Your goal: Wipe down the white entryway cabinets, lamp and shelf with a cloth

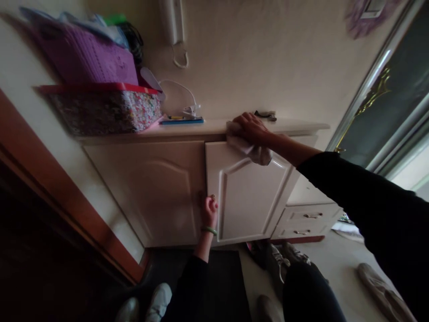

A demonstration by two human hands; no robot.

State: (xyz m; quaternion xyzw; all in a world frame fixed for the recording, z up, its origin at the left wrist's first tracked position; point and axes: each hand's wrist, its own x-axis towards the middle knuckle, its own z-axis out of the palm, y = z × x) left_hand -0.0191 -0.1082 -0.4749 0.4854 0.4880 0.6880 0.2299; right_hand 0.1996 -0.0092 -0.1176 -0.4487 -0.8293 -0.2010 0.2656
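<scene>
My right hand (pixel 253 128) presses a pale crumpled cloth (pixel 246 145) on the front edge of the white cabinet top (pixel 214 129); part of the cloth hangs over the right door (pixel 251 197). Lower down, my left hand (pixel 209 210), with a green bangle at the wrist, has its fingers closed round a small door knob (pixel 213 197) at that door's left edge. The right door stands slightly out from the left door (pixel 157 192).
A patterned box (pixel 110 109) and a purple basket (pixel 90 56) are on the cabinet's left end. Behind the cloth lies a dark object (pixel 266 116). Shoes (pixel 279 261) stand below, beside a dark mat (pixel 228 281). Drawers (pixel 301 223) are at the right.
</scene>
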